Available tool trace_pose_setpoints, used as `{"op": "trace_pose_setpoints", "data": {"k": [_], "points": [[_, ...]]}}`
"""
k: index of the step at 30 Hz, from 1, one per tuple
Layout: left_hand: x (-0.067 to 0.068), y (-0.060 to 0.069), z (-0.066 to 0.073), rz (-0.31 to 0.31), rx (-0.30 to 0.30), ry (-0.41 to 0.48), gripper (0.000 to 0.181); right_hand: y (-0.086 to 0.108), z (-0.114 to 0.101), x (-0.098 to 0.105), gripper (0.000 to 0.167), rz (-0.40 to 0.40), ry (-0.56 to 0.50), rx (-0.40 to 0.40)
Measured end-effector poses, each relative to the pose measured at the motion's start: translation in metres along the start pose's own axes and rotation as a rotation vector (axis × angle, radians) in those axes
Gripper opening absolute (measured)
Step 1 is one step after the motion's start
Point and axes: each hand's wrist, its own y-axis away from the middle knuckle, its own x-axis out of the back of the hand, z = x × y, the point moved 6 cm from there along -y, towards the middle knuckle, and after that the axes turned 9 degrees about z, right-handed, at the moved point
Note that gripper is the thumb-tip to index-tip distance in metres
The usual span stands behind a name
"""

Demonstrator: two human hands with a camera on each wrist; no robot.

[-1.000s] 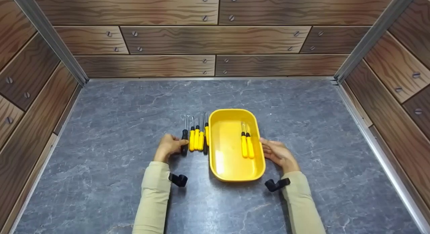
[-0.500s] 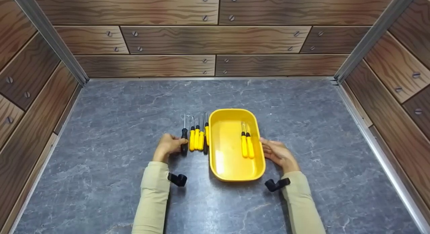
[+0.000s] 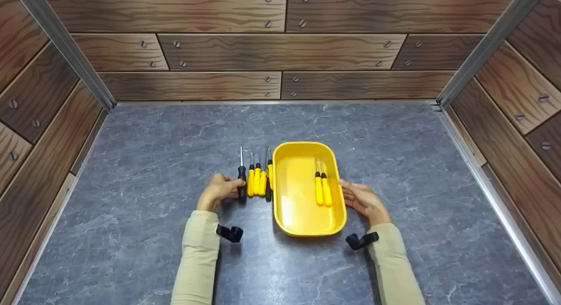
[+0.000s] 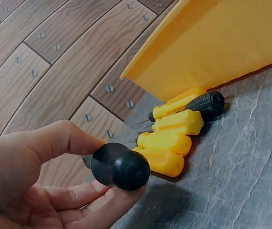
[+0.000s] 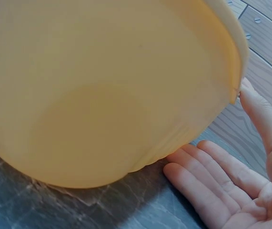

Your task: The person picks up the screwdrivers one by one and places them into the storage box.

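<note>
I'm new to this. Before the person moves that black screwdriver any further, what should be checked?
1. Grip: ok. The left hand pinches the black screwdriver by its handle.
2. Bin steadied: probably ok. The right hand touches the right side of the yellow bin.
3. Space in the bin: ok. Two yellow-handled screwdrivers lie toward its right; the left part is bare.
4. Clear sideways slide to the bin: not ok. A row of five screwdrivers lies between; lifting over seems safer.
5. Firmness of grip: cannot tell from pictures.
</note>
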Motion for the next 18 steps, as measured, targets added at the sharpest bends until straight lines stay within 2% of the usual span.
{"op": "trace_pose_setpoints", "data": {"k": [10,18], "points": [[-0.0035,0.0009,0.0022,-0.06,0.014,0.039,0.033,-0.0011,0.0007,-0.0001,0.011,-0.004,-0.005,-0.006],[-0.0034,0.001,0.005,-0.046,-0.024,0.029,0.036,-0.0007,0.0009,-0.0001,0.015,-0.018,-0.012,-0.007]]}}
